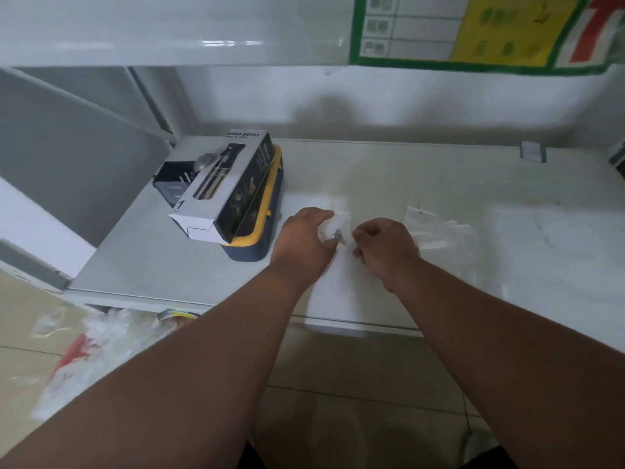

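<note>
A small white packet point(340, 223) lies on a white shelf point(169, 265), on top of a flat white sheet or package point(341, 292) that reaches the shelf's front edge. My left hand point(306, 240) curls round the packet's left side. My right hand point(385, 245) has its fingers curled and pinches the packet's right edge. The part of the packet between both hands is blurred.
A black-and-white spray bottle box point(226, 187) lies on a blue and yellow case point(260, 238) at the left. Clear plastic bags point(436, 231) lie right of my hands. Plastic-wrapped goods point(91, 346) sit on the floor below left. A shelf with a sign point(473, 32) hangs overhead.
</note>
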